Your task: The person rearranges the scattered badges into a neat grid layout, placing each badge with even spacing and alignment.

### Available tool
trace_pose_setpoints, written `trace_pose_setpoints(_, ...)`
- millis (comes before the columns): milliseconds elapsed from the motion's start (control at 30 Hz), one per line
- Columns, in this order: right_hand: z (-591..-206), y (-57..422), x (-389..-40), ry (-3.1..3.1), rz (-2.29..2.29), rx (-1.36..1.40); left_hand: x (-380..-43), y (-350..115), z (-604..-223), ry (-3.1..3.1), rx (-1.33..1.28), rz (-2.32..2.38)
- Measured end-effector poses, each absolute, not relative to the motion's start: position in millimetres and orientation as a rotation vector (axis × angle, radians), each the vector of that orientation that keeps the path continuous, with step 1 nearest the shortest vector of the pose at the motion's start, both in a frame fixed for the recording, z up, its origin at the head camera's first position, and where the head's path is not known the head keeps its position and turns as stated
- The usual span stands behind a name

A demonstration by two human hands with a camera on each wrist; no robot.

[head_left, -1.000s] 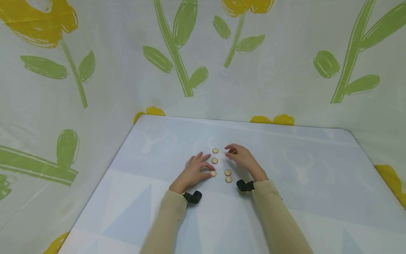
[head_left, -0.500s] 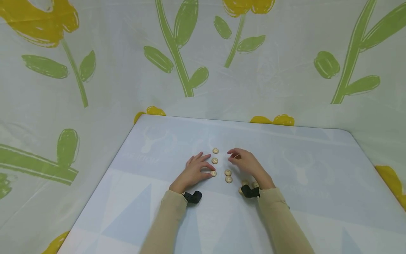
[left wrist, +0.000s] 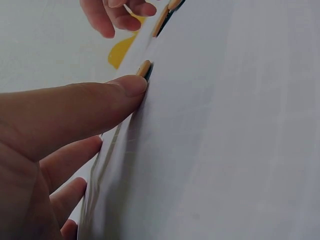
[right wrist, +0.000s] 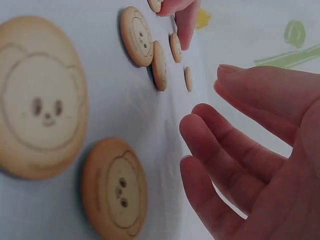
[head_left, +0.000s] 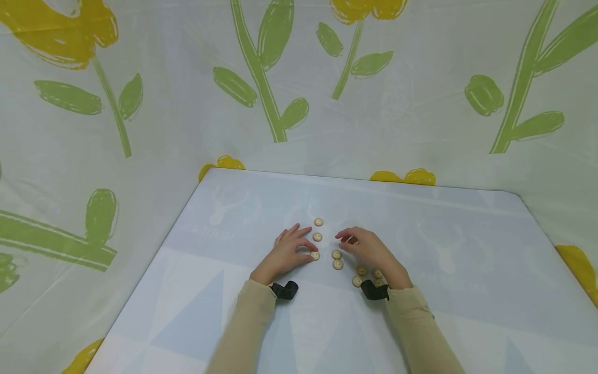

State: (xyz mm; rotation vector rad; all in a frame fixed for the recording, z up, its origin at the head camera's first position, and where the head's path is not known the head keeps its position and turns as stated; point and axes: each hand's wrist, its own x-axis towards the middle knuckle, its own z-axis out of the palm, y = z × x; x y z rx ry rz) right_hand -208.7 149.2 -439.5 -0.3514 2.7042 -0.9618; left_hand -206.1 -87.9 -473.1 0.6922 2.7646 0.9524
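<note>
On the table, my left hand (head_left: 285, 254) pinches a round tan disc with thumb and index finger; the disc (head_left: 315, 256) lies flat, and its edge (left wrist: 144, 68) shows past the thumb in the left wrist view. Beyond it, two more discs (head_left: 317, 237) form a line with it. To the right are two touching discs (head_left: 338, 264). My right hand (head_left: 370, 248) hovers beside these with fingers loosely bent, holding nothing. Under its wrist lies a group of several discs (head_left: 357, 281). Bear faces mark the near discs (right wrist: 44, 102) in the right wrist view.
A pale blue and white patterned cover lies over the table (head_left: 187, 311). Behind and to the left hangs a white curtain (head_left: 402, 114) printed with green stems and yellow flowers. A black wrist camera (head_left: 375, 291) sits on the right wrist, partly hiding the disc group.
My right hand has drawn back toward me and slightly right, away from the far discs. The disc group under its wrist has come into view. The left hand stays in place.
</note>
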Motion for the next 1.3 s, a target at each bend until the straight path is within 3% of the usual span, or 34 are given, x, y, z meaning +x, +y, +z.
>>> trace_pose_setpoints(1300,-454,152,-199,2.669,-0.862,-0.601,-206,-87,-472,2.754,0.662,0.95)
